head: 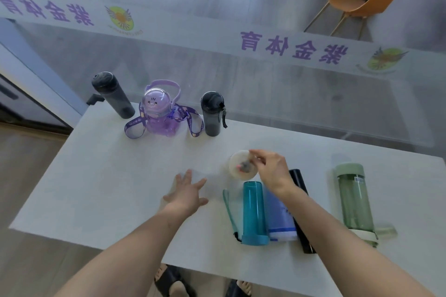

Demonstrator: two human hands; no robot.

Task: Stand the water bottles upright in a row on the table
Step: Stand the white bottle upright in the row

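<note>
White table (96, 176) bearing three upright bottles (212, 116), four lying bottles (252, 212); right hand (272, 171) pinching one pale bottle (237, 164), left hand (187, 193) spread, released.

Purple bottle (160, 113) w/ cartoon face, teal bottle (252, 210), green bottle (354, 200)

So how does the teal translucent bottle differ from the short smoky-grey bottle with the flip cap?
Pose: the teal translucent bottle lies on its side; the short smoky-grey bottle stands upright. Place: teal is near the front edge, grey in the far row. Both are see-through with a carry strap.
</note>
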